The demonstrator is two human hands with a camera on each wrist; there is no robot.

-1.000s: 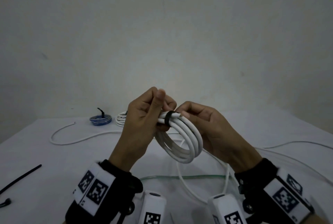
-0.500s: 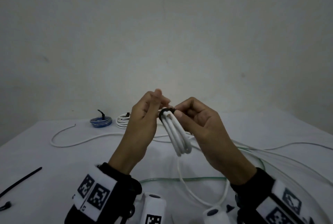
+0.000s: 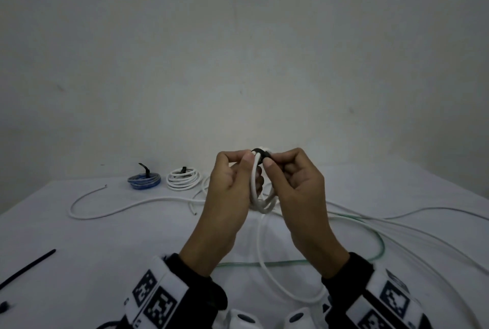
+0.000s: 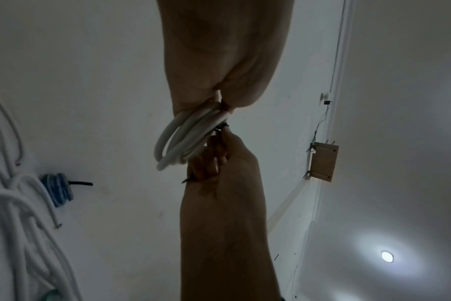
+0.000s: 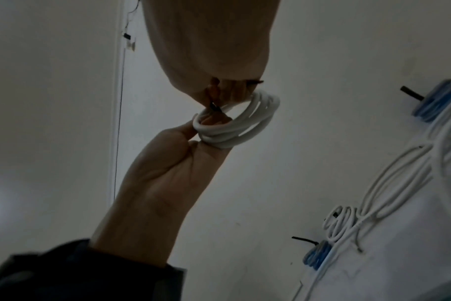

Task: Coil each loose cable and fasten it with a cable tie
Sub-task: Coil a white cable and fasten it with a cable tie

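Both hands raised side by side, left hand [image 3: 232,183] and right hand [image 3: 293,185] — fingers curled, thumbs seemingly pinching together.

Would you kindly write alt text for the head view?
Two hands, left and right, hold a white cable coil above a white table, pinching a black cable tie at its top. Behind lie two tied coils and loose cables.

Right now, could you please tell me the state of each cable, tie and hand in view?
White coil: held up, black tie looped round its top.
Left hand: grips the coil.
Right hand: pinches the tie.
Blue coil: tied, on table.
Small white coil: tied, on table.
Spare tie: lying unused.
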